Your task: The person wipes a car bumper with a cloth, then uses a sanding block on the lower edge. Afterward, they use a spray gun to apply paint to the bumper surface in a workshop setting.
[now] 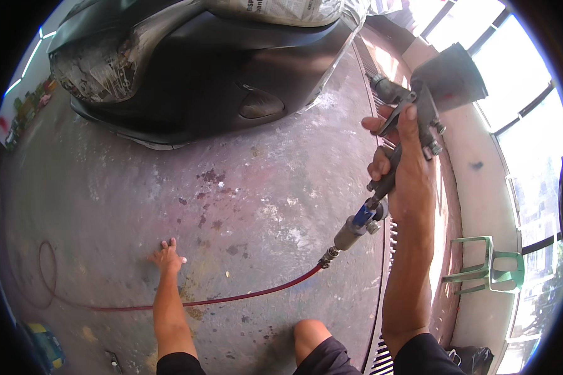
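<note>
My right hand is wrapped round the handle of a spray gun, raised at the right. A grey paint cup sits on top of the gun. Below the grip, an air filter and fittings join it to a red air hose. Lower left, my left hand is held out with fingers spread and nothing in it. The hose passes under my left forearm. Ahead stands a car's dark front end, partly masked with newspaper and plastic sheeting.
A stained concrete floor spreads around me. The hose loops at the far left. A slotted drain grate runs along the right side. Beyond it are a green plastic chair, a low wall and bright windows.
</note>
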The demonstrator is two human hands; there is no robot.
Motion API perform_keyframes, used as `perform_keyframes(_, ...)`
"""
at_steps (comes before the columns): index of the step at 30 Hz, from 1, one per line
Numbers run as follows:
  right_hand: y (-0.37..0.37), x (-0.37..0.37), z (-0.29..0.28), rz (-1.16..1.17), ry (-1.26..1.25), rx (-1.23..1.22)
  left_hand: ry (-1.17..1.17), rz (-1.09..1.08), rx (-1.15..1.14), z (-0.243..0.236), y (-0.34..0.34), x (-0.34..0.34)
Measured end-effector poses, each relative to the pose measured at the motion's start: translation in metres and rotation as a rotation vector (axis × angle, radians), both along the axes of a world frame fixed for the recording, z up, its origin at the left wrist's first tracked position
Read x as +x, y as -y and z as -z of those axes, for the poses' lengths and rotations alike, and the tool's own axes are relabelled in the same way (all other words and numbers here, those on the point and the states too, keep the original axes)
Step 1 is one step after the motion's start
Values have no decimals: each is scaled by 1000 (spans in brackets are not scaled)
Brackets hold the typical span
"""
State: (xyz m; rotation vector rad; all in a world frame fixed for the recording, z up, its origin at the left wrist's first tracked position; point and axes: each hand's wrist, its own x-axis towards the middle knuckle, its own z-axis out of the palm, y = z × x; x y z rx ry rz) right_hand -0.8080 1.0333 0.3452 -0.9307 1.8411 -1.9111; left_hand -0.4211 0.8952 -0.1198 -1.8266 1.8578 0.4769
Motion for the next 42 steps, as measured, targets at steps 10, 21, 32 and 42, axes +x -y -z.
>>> perform_keyframes(10, -69, -38, 126, 62, 329, 111, -174, 203, 334, -212, -104, 61)
perform_keyframes(21, -29, -19, 187, -139, 332, 45, -57, -7, -508, -404, -354, 39)
perform_keyframes(32, 2, -90, 237, 213, 221, 159, -34, -143, -771, -382, -397, 45)
perform_keyframes(42, 36, 0, 186, 92, 168, 38, -93, -162, -763, -389, -396, 36)
